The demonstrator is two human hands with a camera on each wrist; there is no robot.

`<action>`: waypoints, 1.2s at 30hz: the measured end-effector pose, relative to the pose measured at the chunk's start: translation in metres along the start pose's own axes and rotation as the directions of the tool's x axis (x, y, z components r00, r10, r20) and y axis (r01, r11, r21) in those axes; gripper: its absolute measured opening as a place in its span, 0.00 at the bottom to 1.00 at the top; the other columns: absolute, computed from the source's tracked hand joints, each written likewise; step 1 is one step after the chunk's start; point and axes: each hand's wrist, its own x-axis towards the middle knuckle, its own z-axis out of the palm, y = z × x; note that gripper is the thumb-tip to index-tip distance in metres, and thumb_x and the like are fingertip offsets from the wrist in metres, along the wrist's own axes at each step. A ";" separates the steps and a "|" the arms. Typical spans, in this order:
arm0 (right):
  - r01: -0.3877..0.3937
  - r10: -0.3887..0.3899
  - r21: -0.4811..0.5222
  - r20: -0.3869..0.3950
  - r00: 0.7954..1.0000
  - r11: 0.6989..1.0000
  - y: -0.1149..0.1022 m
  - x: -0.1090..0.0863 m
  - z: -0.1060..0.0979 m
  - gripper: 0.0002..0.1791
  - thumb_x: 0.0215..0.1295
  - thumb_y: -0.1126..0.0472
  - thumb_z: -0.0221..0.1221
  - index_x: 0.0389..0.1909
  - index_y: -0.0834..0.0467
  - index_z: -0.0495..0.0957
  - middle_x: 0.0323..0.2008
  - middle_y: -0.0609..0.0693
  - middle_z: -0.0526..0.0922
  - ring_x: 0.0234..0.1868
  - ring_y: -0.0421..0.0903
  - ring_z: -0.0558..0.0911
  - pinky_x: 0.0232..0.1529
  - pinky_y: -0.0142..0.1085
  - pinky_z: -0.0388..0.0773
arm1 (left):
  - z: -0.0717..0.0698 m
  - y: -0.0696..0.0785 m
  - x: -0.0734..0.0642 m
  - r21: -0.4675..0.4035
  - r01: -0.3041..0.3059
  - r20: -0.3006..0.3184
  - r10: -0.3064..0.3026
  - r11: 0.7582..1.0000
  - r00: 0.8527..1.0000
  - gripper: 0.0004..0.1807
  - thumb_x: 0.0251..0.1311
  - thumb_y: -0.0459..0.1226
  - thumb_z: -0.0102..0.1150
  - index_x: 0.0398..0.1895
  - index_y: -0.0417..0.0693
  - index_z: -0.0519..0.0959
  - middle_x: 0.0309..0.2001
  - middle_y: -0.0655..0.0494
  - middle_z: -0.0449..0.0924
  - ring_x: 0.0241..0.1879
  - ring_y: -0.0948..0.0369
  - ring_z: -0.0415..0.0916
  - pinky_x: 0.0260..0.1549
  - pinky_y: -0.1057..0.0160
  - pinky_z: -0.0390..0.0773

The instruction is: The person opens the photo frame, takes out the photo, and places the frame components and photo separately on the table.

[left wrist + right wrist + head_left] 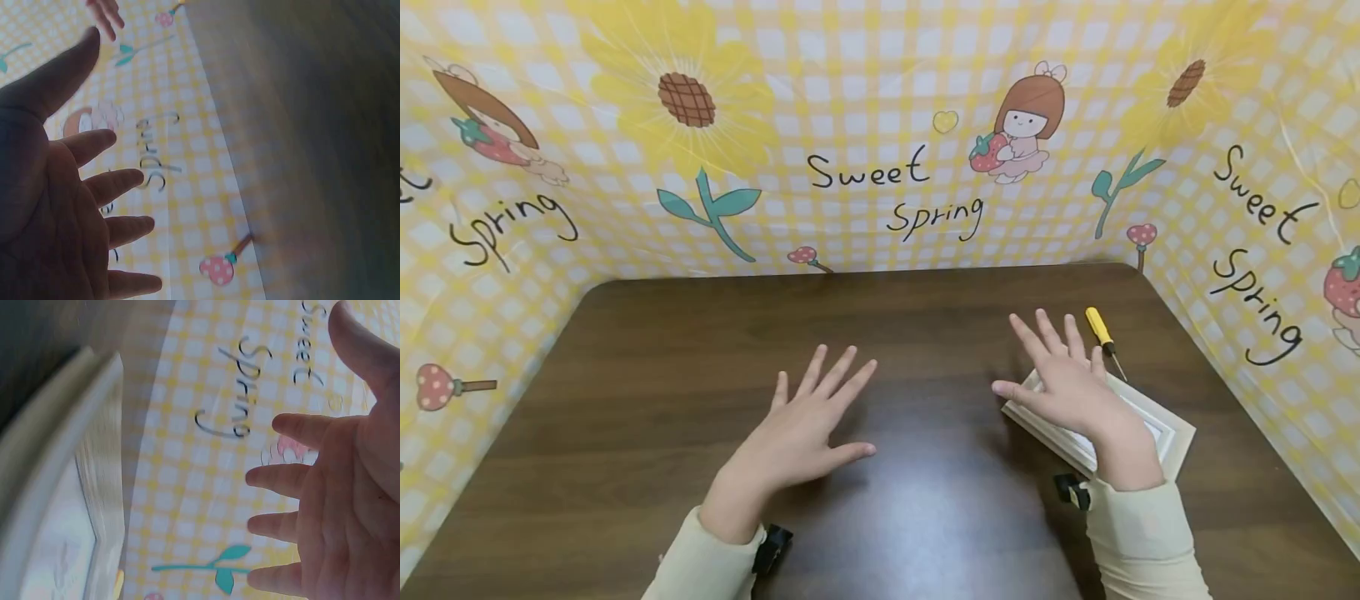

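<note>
With fingers spread and straight, my left hand (797,433) is held over the middle-left of the brown table, nothing in it. Its bare palm (37,206) shows in the left wrist view. My right hand (1071,396), fingers likewise spread, hovers over a cream picture frame (1180,437) and hides part of it. In the right wrist view the frame's thick moulding (103,469) stands at the left, apart from the empty palm (350,506). Just beyond the frame lies a screwdriver (1099,327) with a yellow handle, its thin shaft pointing toward the frame.
The dark wood table (647,400) has rounded far corners. A yellow checked cloth (865,100) printed with flowers and "Sweet Spring" walls it at the back and both sides. Black clips of the wrist cameras (772,550) sit at both cuffs.
</note>
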 end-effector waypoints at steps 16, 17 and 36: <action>-0.040 0.040 0.071 0.004 0.999 0.997 0.044 -0.015 -0.035 0.48 0.71 0.38 0.53 0.79 0.58 0.42 0.77 0.69 0.49 0.73 0.79 0.41 0.61 0.78 0.44 | 0.011 0.035 0.026 0.035 -0.133 0.135 0.127 0.991 0.983 0.35 0.66 0.52 0.60 0.74 0.55 0.64 0.77 0.53 0.58 0.77 0.46 0.51 0.65 0.30 0.59; -0.042 0.042 0.072 0.004 0.999 0.996 0.048 -0.016 -0.036 0.48 0.72 0.39 0.52 0.79 0.60 0.43 0.76 0.70 0.50 0.73 0.79 0.44 0.63 0.76 0.46 | 0.012 0.038 0.028 0.046 -0.144 0.146 0.136 0.989 0.980 0.35 0.67 0.52 0.59 0.74 0.55 0.65 0.77 0.53 0.59 0.77 0.46 0.52 0.65 0.31 0.60; -0.224 0.229 0.128 -0.022 0.973 0.966 0.119 -0.056 -0.051 0.44 0.77 0.41 0.43 0.75 0.72 0.45 0.69 0.80 0.55 0.66 0.80 0.58 0.58 0.70 0.60 | 0.034 0.074 0.065 0.059 -0.139 0.110 0.132 0.989 0.985 0.26 0.69 0.51 0.56 0.67 0.54 0.74 0.66 0.56 0.75 0.62 0.56 0.76 0.56 0.55 0.79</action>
